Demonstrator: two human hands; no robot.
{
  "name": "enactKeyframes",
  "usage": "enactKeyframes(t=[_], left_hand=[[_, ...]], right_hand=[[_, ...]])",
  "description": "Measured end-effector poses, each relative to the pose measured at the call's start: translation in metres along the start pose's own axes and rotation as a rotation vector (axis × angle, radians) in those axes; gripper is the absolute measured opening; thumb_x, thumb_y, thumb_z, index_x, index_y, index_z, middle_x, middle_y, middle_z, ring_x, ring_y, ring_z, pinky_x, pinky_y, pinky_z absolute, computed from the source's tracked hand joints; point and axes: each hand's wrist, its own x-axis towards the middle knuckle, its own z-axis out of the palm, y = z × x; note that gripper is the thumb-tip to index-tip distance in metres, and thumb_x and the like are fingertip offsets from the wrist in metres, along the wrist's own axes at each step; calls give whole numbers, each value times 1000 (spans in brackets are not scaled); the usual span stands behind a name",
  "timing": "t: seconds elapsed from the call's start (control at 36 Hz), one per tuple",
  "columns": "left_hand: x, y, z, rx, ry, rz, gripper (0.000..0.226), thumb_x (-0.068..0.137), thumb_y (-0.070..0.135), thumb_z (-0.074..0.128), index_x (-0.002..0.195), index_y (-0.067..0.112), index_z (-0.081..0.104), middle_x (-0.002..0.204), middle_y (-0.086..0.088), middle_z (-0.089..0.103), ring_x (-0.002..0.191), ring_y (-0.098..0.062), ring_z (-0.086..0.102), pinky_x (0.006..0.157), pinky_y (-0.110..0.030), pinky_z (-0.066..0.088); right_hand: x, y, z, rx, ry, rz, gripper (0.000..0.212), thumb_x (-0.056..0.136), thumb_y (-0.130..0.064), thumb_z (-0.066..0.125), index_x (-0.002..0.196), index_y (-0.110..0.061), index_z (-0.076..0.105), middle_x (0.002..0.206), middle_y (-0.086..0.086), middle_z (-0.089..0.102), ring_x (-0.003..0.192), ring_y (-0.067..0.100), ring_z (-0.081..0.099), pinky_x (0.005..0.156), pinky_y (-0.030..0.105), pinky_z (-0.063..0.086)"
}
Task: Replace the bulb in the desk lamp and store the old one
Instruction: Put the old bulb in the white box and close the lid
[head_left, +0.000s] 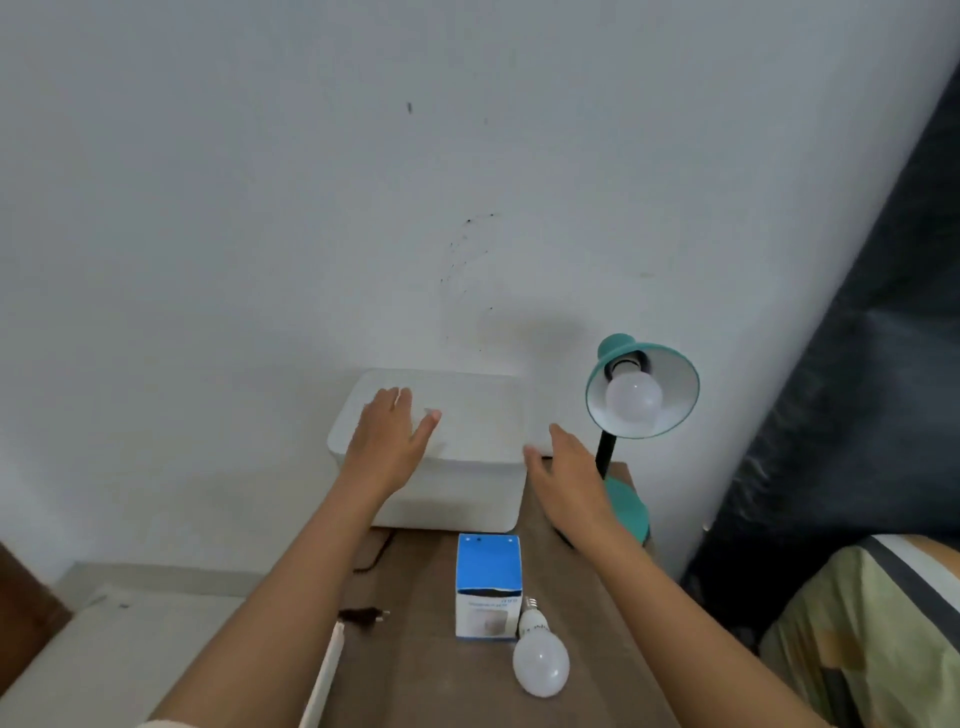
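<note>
Low in the frame, just right of centre, a loose bulb (540, 662) lies on its side on a brown, wood-grain table (415, 675). It is smooth frosted white and egg-shaped, with a ribbed metal screw cap that touches a small blue-and-white bulb carton (488, 587) standing upright beside it. Left of the carton lies a dark plug (363, 617). Further back, at centre frame, the left hand (392, 436) rests flat, fingers straight, on the lid of a white, round-cornered plastic storage box (467, 493). The lid is closed, so its contents are hidden. The right hand (566, 467), fingers relaxed and holding nothing, is at the box's right corner; contact is unclear. At right stands a teal desk lamp (675, 384) with a cone-shaped shade, holding a round frosted fitted bulb (634, 400). Behind is a pale, scuffed wall (311, 208).
</note>
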Motion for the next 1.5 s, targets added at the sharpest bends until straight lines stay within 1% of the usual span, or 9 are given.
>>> enactKeyframes(t=[0.14, 0.28, 0.44, 0.61, 0.92, 1.11, 1.22, 1.28, 1.5], left_hand=[[15, -50, 2, -43, 17, -262, 76, 91, 57, 34, 141, 0, 25, 147, -19, 29, 137, -31, 26, 112, -43, 27], [25, -76, 7, -185, -3, -295, 58, 87, 50, 53, 123, 4, 45, 125, -12, 51, 108, -25, 50, 83, -33, 42], [23, -82, 9, -617, 72, -397, 49, 81, 37, 69, 122, 16, 52, 109, 2, 57, 97, -17, 55, 74, -28, 43], [23, -82, 13, -765, 155, -388, 27, 84, 25, 66, 108, 26, 55, 102, 7, 60, 97, -17, 58, 82, -31, 47], [-6, -60, -33, -794, 192, -253, 24, 88, 21, 62, 111, 24, 55, 98, 12, 60, 91, -10, 57, 70, -22, 46], [-99, -46, -47, -739, 161, -240, 27, 90, 21, 59, 116, 21, 52, 107, 2, 59, 98, -17, 57, 77, -29, 44], [-165, -41, -39, -704, 134, -289, 33, 90, 23, 58, 121, 16, 51, 111, -2, 59, 99, -21, 57, 76, -30, 47], [-198, -37, -34, -700, 131, -312, 35, 90, 22, 58, 123, 15, 50, 110, -2, 59, 99, -22, 57, 72, -29, 47], [-311, -24, -4, -621, 31, -427, 58, 91, 31, 57, 142, 17, 33, 142, -8, 43, 125, -28, 44, 105, -41, 36]], right_hand=[[38, 4, 21, 112, -34, 137, 66, 95, -41, 41, 145, -2, 21, 150, 17, 31, 139, 30, 30, 112, 37, 26], [62, 11, 38, 240, -90, 222, 68, 94, -42, 43, 147, -7, 18, 153, 12, 28, 140, 28, 29, 114, 37, 27], [68, 13, 58, 359, -18, 260, 63, 95, -31, 46, 148, -12, 17, 153, 9, 29, 139, 27, 30, 112, 36, 27], [76, 10, 59, 405, 15, 240, 54, 96, -27, 43, 145, -12, 24, 147, 11, 39, 133, 29, 39, 111, 45, 34], [38, -12, 37, 406, 67, 147, 56, 95, -30, 43, 145, -14, 23, 149, 11, 36, 135, 29, 37, 111, 48, 34], [-45, -13, 17, 407, 48, 145, 53, 95, -24, 44, 142, -9, 27, 145, 14, 40, 132, 30, 39, 110, 46, 34], [-108, -9, 4, 404, 83, 77, 38, 94, -10, 45, 132, -7, 41, 127, 12, 54, 111, 22, 51, 87, 26, 38], [-140, -2, 1, 408, 87, 63, 37, 93, -8, 45, 130, -9, 43, 123, 11, 55, 108, 21, 52, 84, 25, 36], [-260, 47, 10, 336, 130, 130, 39, 94, -19, 48, 132, -14, 41, 128, 7, 53, 114, 21, 53, 87, 28, 41]])
